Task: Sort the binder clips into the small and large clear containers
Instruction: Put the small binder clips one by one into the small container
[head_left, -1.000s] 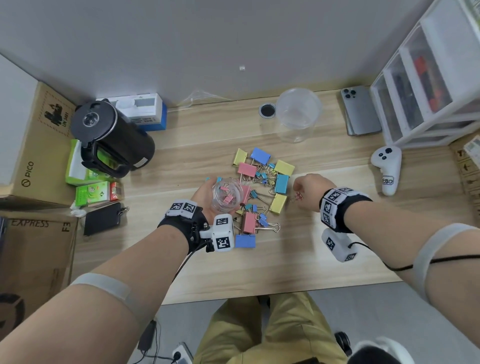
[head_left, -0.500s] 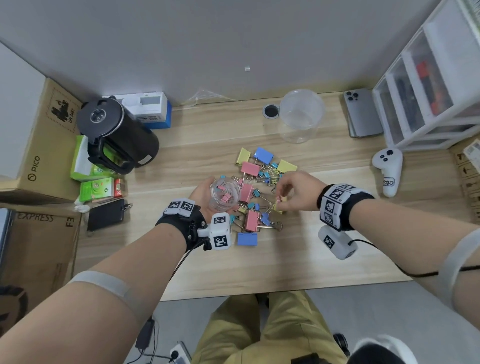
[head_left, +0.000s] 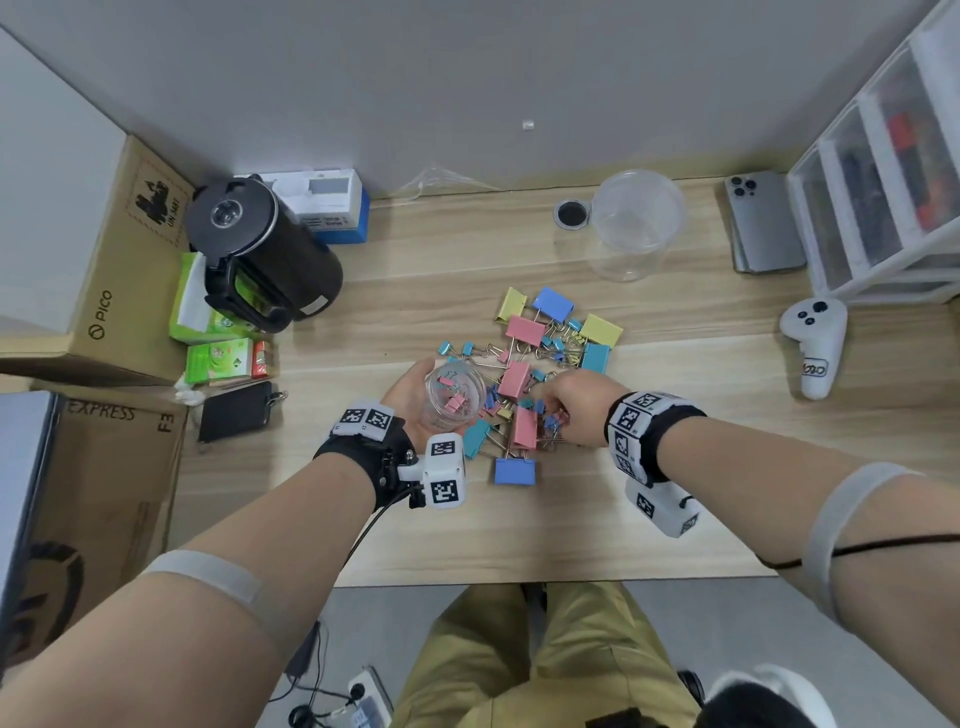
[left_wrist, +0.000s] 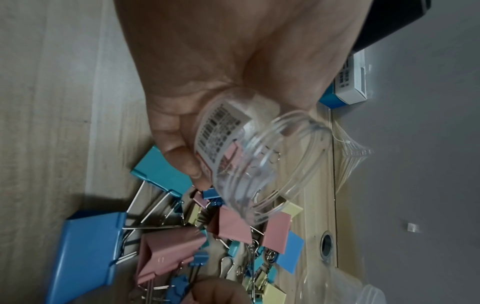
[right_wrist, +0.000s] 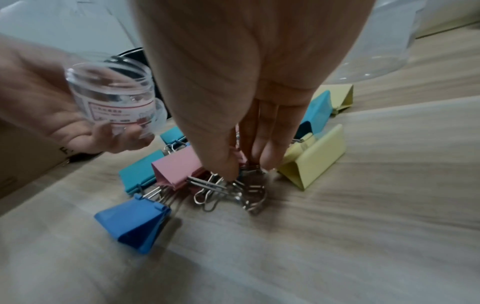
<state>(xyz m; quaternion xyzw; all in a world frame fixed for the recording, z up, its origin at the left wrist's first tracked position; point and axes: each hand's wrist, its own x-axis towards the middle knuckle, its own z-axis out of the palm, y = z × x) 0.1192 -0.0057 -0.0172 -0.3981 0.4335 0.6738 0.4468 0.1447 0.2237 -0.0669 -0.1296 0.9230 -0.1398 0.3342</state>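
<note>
A heap of pink, blue and yellow binder clips, large and small, lies mid-desk. My left hand grips a small clear jar at the heap's left edge, tilted, with a few small pink clips inside; the jar carries a barcode label. My right hand reaches down into the near side of the heap. Its thumb and fingers close together on a small clip with wire handles. The large clear container stands at the back of the desk and looks empty.
A black kettle, green boxes and a black wallet sit left of the heap, beside cardboard boxes. At the right are a phone, a white controller and a drawer unit.
My right hand has moved left from the heap's right edge to its near side, fingers lowered among the small clips. The left hand with the jar has barely moved.
</note>
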